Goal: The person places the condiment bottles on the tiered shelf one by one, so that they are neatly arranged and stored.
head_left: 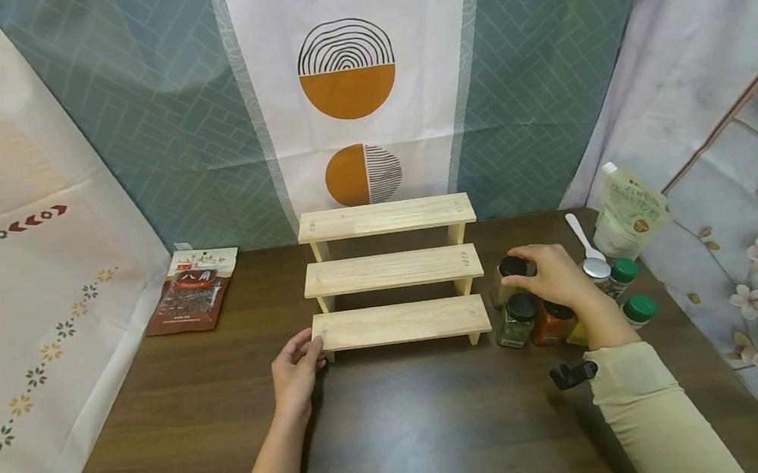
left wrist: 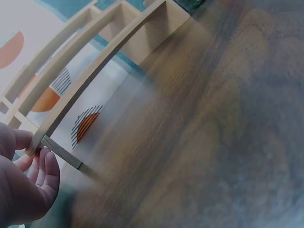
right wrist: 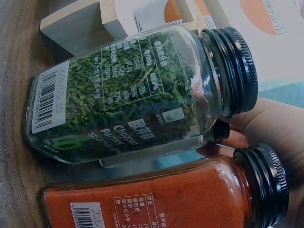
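Pinching the lid of the far black-lidded jar (head_left: 512, 268), the right hand (head_left: 557, 276) had thumb on the near side of the lid, fingers on the far side. Jar sat at the hand's left end, just right of the wooden rack (head_left: 397, 324), about level with its lower two steps. Could not tell whether its base was off the table (head_left: 405, 432); parsley jar partly hid it in the right wrist view.

Parsley jar (head_left: 517, 330) stood upright on the near side of the gripped one, red spice jar (head_left: 551, 326) just right of that, under the hand.

Left hand (head_left: 298, 370) was grasping the left end of the rack's lowest step, thumb on the near side. Rack stood upright, three steps rising away, between the two hands.

Right of the right hand: silver-lidded jar (head_left: 597, 269), two green-lidded bottles (head_left: 624, 271), white spoon (head_left: 583, 234) just beyond, pouch (head_left: 627, 216) at the far right. Red-brown packet (head_left: 194, 292) was far left, well apart from the rack.
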`<action>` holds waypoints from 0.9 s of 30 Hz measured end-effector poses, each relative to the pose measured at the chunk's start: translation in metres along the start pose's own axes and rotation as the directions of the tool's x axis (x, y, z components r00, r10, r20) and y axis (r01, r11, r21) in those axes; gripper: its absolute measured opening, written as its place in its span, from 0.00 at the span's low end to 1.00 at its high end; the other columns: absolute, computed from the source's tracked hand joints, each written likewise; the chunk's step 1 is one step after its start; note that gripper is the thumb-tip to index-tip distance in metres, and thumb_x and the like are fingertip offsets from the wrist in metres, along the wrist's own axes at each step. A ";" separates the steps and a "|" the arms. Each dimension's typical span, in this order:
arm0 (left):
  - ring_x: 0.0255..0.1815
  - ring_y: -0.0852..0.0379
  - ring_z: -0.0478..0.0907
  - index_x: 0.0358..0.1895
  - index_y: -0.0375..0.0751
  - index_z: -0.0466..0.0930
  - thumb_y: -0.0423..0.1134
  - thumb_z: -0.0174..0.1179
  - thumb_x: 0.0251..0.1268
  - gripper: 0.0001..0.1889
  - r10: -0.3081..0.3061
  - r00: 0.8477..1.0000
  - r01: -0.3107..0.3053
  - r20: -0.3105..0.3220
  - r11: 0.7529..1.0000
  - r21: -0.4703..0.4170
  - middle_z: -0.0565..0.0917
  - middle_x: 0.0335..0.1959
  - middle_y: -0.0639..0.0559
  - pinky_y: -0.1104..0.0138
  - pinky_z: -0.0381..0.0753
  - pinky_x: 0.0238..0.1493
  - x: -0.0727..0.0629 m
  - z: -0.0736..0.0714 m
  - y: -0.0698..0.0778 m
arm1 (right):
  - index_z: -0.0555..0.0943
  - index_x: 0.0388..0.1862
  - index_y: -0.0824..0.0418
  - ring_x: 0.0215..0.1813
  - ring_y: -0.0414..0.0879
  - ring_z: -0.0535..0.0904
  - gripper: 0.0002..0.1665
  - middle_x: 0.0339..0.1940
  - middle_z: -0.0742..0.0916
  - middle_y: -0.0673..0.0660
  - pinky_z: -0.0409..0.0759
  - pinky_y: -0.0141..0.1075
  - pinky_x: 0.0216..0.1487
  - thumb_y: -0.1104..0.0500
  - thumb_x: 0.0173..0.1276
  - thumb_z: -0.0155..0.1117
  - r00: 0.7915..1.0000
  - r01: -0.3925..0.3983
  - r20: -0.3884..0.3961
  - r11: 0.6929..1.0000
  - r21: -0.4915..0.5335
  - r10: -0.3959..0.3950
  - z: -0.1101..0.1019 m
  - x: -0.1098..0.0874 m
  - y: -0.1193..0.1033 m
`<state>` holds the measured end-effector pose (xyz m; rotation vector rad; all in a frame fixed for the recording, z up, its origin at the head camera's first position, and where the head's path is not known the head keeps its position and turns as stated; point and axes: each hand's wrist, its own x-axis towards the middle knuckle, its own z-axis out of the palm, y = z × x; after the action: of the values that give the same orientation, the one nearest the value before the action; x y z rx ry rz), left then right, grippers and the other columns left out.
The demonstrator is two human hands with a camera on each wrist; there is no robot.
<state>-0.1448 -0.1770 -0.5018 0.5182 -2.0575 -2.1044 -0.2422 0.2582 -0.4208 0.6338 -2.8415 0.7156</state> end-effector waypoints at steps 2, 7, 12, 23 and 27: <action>0.37 0.57 0.79 0.63 0.31 0.77 0.37 0.64 0.72 0.21 -0.005 1.000 0.005 -0.003 1.000 -0.003 0.84 0.44 0.43 0.71 0.84 0.40 0.001 0.000 0.000 | 0.81 0.58 0.74 0.57 0.70 0.80 0.33 0.55 0.85 0.73 0.77 0.63 0.58 0.53 0.62 0.78 1.000 0.005 -0.014 1.000 -0.007 -0.005 -0.001 -0.001 0.000; 0.37 0.56 0.80 0.62 0.30 0.78 0.37 0.65 0.71 0.21 -0.010 1.000 0.010 -0.004 1.000 0.008 0.85 0.45 0.42 0.71 0.84 0.40 0.000 0.000 -0.002 | 0.81 0.57 0.75 0.54 0.70 0.81 0.32 0.53 0.85 0.73 0.78 0.63 0.55 0.55 0.62 0.78 0.996 0.022 -0.082 0.999 -0.024 -0.024 -0.002 -0.003 0.000; 0.36 0.56 0.80 0.60 0.31 0.80 0.40 0.65 0.72 0.20 -0.005 1.000 0.005 -0.021 1.000 0.022 0.85 0.43 0.44 0.71 0.84 0.39 -0.003 0.000 -0.002 | 0.80 0.57 0.76 0.53 0.71 0.81 0.31 0.52 0.85 0.74 0.78 0.63 0.54 0.57 0.63 0.77 0.988 0.047 -0.148 0.998 -0.035 -0.051 -0.011 -0.001 -0.005; 0.34 0.57 0.81 0.58 0.32 0.81 0.39 0.67 0.69 0.19 0.030 0.998 -0.028 -0.049 0.998 0.052 0.86 0.38 0.46 0.72 0.83 0.36 0.004 0.003 -0.004 | 0.80 0.59 0.75 0.53 0.71 0.81 0.30 0.54 0.84 0.74 0.78 0.64 0.55 0.56 0.66 0.74 0.975 0.095 -0.198 0.994 -0.059 -0.105 -0.052 0.018 -0.025; 0.35 0.57 0.81 0.58 0.34 0.81 0.38 0.66 0.70 0.18 0.027 0.999 -0.025 -0.042 0.998 0.061 0.86 0.39 0.46 0.71 0.83 0.37 0.004 0.003 -0.003 | 0.80 0.60 0.73 0.55 0.70 0.80 0.30 0.54 0.84 0.73 0.77 0.63 0.57 0.55 0.66 0.74 0.972 0.092 -0.210 0.994 -0.067 -0.104 -0.063 0.025 -0.033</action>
<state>-0.1495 -0.1757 -0.5054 0.5367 -2.0980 -2.0047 -0.2485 0.2534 -0.3455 0.6420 -2.6046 0.6426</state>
